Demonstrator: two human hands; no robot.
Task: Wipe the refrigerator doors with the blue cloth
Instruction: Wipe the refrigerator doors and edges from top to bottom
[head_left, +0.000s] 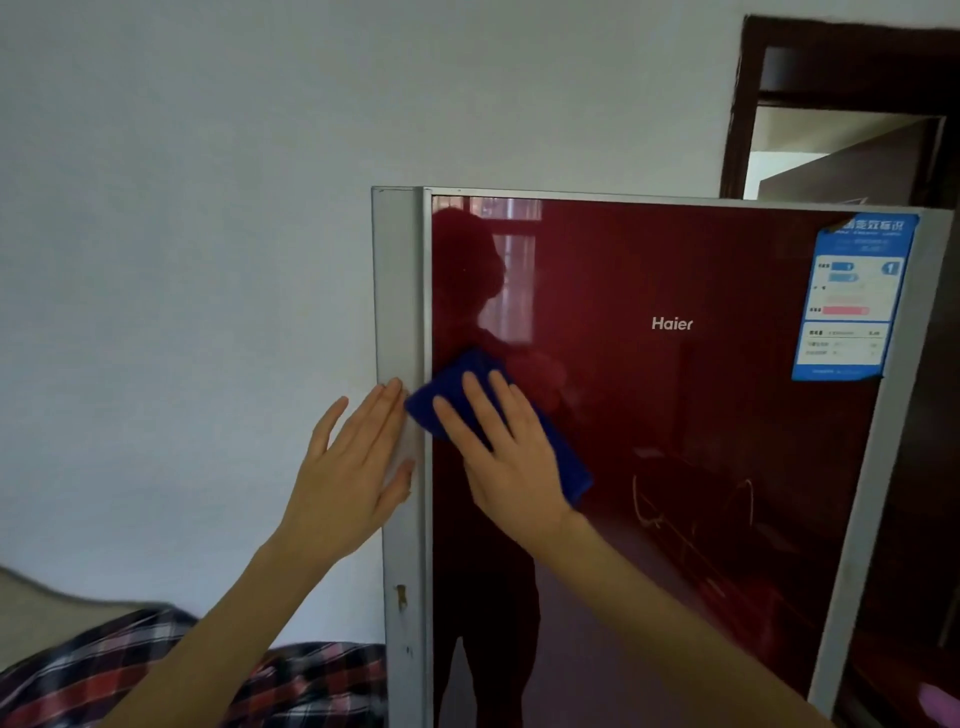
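1. Plainly, "Haier" reads in white on the dark red refrigerator door, up and to the right of your fingertips; the blue energy label in the door's top right corner carries Chinese print too blurred to read.
2. Your right hand lies flat, fingers spread, pressing the blue cloth against the glass near its left edge.
3. The cloth's long axis runs diagonally, from beyond your fingertips down-right past your little finger.
4. Your left hand rests open, fingers together, on the grey side panel.
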